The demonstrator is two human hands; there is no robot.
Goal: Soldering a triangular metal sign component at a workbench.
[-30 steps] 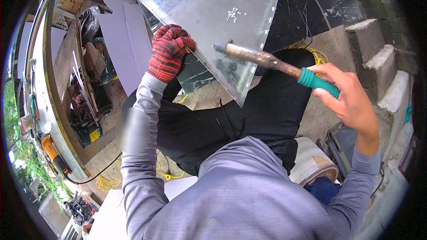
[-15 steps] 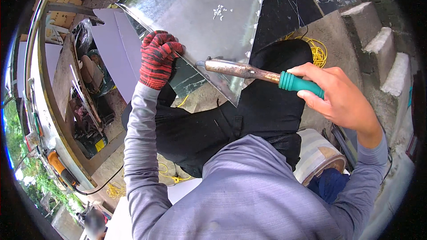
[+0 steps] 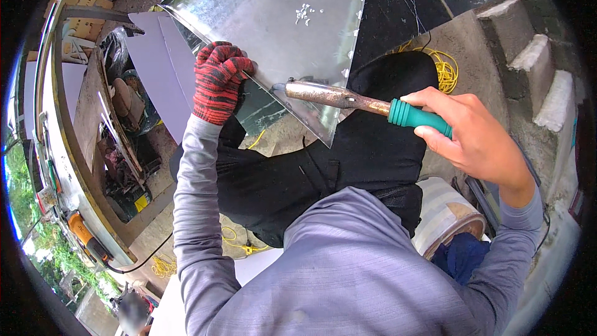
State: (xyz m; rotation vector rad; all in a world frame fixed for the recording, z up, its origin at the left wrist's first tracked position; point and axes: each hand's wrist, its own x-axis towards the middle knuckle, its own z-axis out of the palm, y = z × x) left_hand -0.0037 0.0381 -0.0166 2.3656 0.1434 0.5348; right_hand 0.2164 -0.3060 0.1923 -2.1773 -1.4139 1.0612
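A large triangular sheet-metal piece [image 3: 280,31], grey and shiny, lies over my lap with its point toward me. Whitish spots run along its right edge, and a few pale flecks sit on its face. My left hand [image 3: 221,81], in a red and black striped glove, is closed on the left edge of the sheet. In my bare right hand [image 3: 466,127] is a large soldering iron [image 3: 323,94], held by its green ridged handle. Its tip meets the sheet's left edge, just beside the gloved fingers.
Dark marbled panels [image 3: 392,12] lie beneath and beyond the sheet. Yellow cable [image 3: 444,71] coils past my right knee. Concrete blocks [image 3: 532,56] stand at right, above a white drum [image 3: 444,214] with blue cloth. At left are a curved frame [image 3: 93,180] and an orange power tool [image 3: 81,230].
Almost nothing differs. The sheet, both hands and the iron have shifted very slightly left in view; the tip stays at the sheet's left edge.
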